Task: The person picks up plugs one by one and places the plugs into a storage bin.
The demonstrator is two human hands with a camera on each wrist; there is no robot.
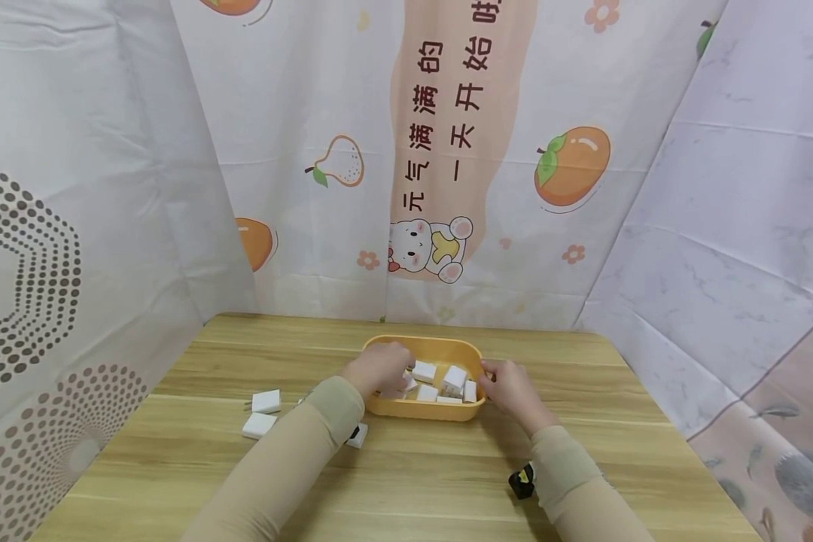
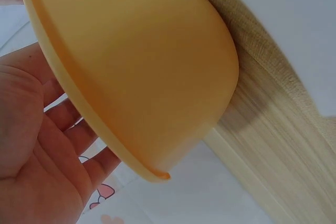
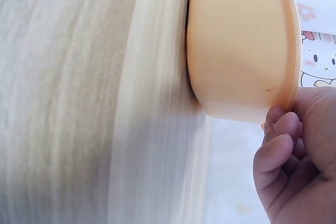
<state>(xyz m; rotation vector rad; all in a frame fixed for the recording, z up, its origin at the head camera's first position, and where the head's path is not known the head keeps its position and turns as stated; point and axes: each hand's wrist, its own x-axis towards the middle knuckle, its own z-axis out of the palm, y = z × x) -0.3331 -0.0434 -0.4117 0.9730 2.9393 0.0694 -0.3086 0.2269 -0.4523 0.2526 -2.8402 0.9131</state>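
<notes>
A yellow plastic basket (image 1: 420, 411) stands on the table with several white charger plugs (image 1: 455, 379) inside. My left hand (image 1: 378, 366) reaches over the basket's left end, fingers bent down inside. In the left wrist view the basket wall (image 2: 152, 72) hides the fingertips of the left hand (image 2: 42, 150), so what they hold is unclear. At the basket's right end, my right hand (image 1: 511, 388) pinches the rim. The right wrist view shows thumb and curled fingers of that hand (image 3: 294, 156) at the edge of the basket (image 3: 239, 51).
Left of the basket, two white charger plugs (image 1: 266, 401) lie on the wooden table (image 1: 433, 482), one with prongs showing. A white piece (image 1: 358, 437) sits partly behind the left sleeve. Printed curtains (image 1: 312, 248) close off the back and sides.
</notes>
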